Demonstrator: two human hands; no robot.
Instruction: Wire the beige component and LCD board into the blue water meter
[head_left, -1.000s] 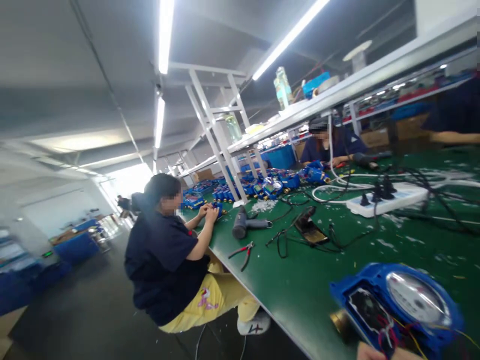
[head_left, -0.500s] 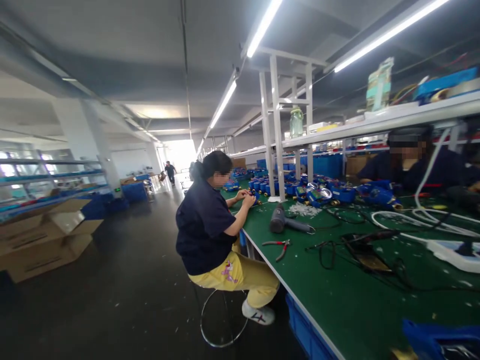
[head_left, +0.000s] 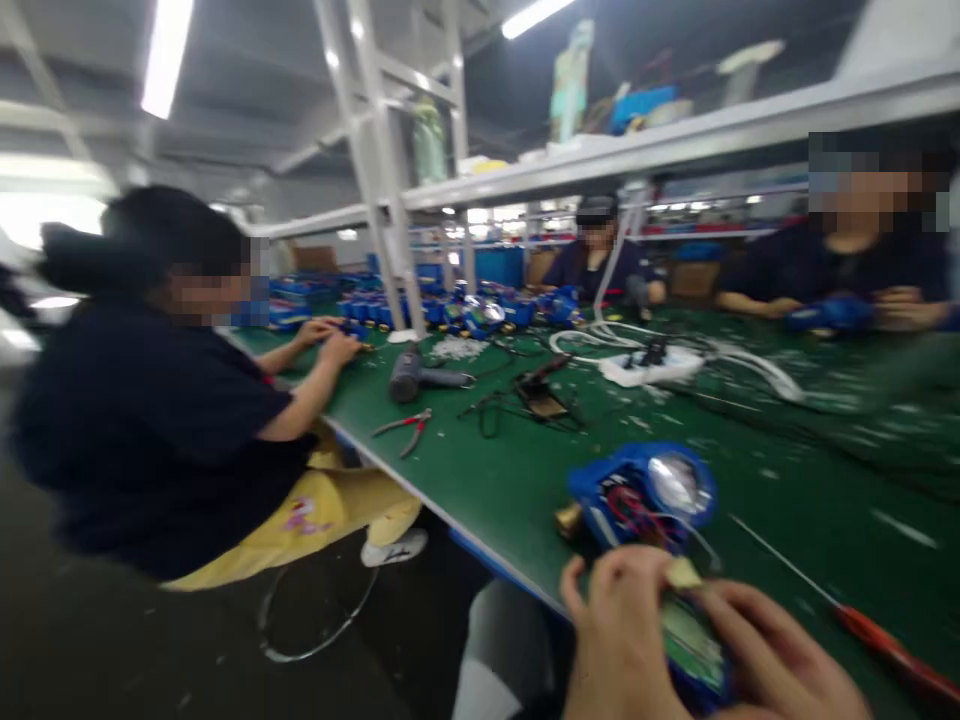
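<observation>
At the bottom of the view my left hand (head_left: 619,635) and my right hand (head_left: 780,655) are both closed around a small green circuit board (head_left: 691,640) with a blue edge. My left thumb and fingers pinch its upper end. Just beyond my hands a blue meter housing (head_left: 641,492) with a round clear window, a brass fitting and red wires inside lies on the green bench top (head_left: 510,480). A red-handled screwdriver (head_left: 877,640) lies to the right of my right hand.
A seated person in a dark top (head_left: 150,420) works at the bench on my left. Two more people (head_left: 600,265) sit across it. Pliers (head_left: 405,428), a heat gun (head_left: 420,377), a soldering stand, a power strip (head_left: 649,368) with cables and rows of blue meters (head_left: 450,310) lie on the bench.
The view has swung back down and right to the bench. My hands, out of view half a second ago, now show at the bottom holding the circuit board by the blue housing.
</observation>
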